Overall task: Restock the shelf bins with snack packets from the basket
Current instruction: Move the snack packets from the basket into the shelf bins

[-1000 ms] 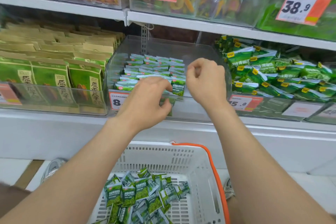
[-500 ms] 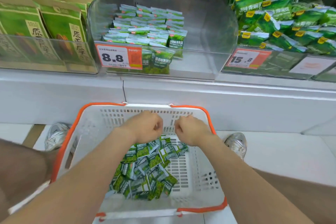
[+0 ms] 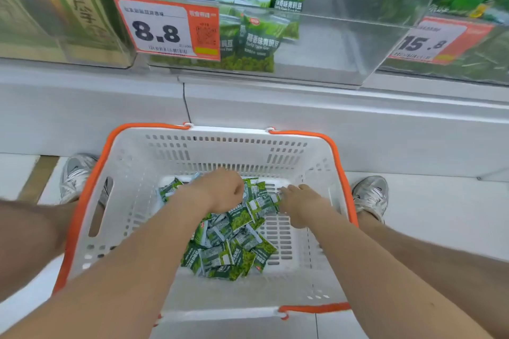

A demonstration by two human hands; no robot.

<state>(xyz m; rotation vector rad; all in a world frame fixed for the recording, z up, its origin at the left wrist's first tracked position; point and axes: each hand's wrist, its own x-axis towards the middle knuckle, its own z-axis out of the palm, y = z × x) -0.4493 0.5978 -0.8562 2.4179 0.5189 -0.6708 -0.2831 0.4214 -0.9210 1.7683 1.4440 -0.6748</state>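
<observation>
In the basket (image 3: pixel 170 162), the left hand (image 3: pixel 220 191) is curling over the snack packets (image 3: pixel 237 253) beneath it; any grip is hidden. The right hand (image 3: pixel 301 202) is lying relaxed, fingertips touching packets just ahead. Probably light, crinkly, slippery: pinching sealed edges looks best.

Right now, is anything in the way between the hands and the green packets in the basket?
Nothing visible does. The left hand and right hand are inside the white basket, directly over the green packets.
</observation>
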